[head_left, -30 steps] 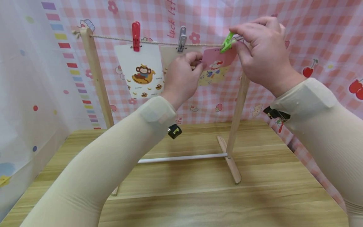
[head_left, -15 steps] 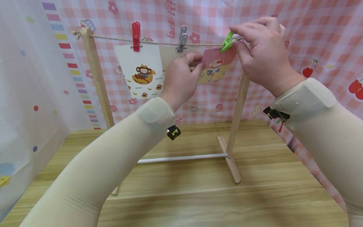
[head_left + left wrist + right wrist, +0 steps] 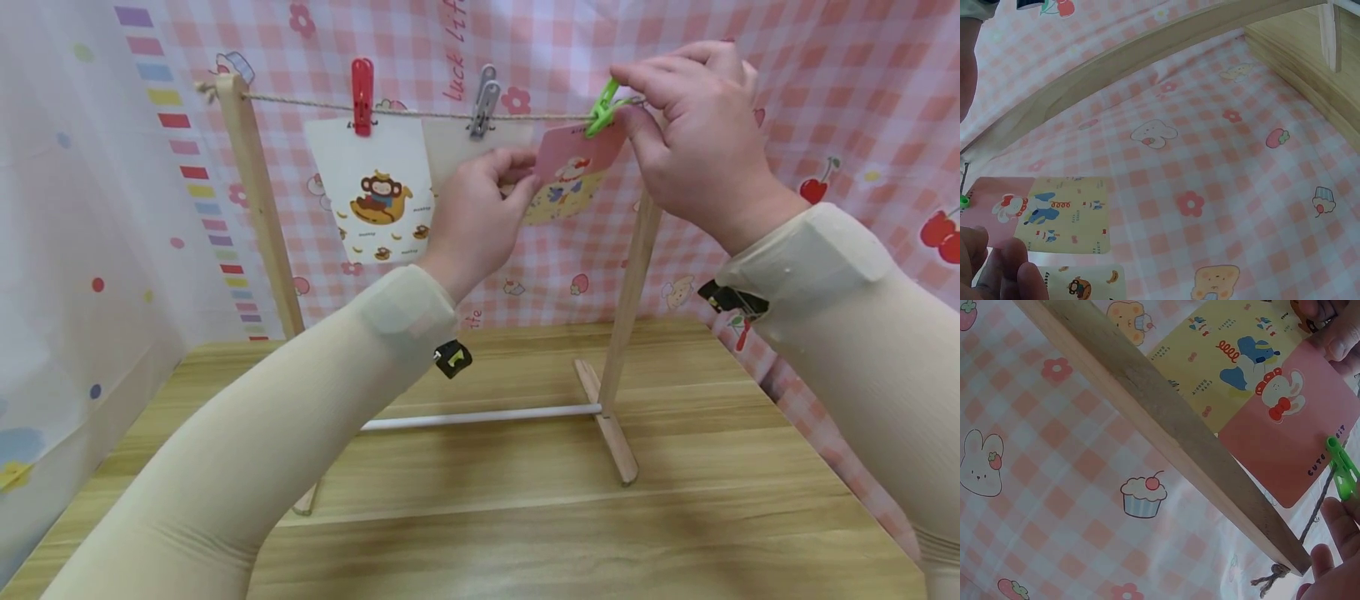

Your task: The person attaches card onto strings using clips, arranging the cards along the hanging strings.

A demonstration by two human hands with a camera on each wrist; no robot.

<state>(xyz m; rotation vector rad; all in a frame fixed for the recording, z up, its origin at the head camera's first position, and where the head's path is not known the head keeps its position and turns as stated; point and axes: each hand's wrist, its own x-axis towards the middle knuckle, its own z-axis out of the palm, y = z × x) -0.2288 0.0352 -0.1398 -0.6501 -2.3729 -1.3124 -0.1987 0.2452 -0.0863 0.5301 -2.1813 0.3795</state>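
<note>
My right hand (image 3: 705,137) pinches the handles of a green clothespin (image 3: 602,112) near the right end of a string. The clothespin sits at the top edge of a pink and yellow card (image 3: 577,167) with a rabbit and the words "CUTE" on it. At that card's left edge my left hand (image 3: 480,212) holds on with curled fingers and thumb; in the left wrist view the fingertips overlap the card's edge. A monkey card (image 3: 378,183) hangs from a red clothespin (image 3: 362,96). Behind my left hand, a pale card (image 3: 450,142) hangs from a grey clothespin (image 3: 483,104), mostly hidden.
The string (image 3: 300,102) runs between two wooden posts (image 3: 255,175) of a stand. A white rod (image 3: 487,417) joins the posts low down, above the wooden table (image 3: 480,533). A pink checked cloth (image 3: 555,275) hangs close behind.
My left hand and forearm have shifted slightly down and left. The lower part of the pink and yellow card has swung a little, and the grey clothespin has turned slightly. My right hand has hardly moved.
</note>
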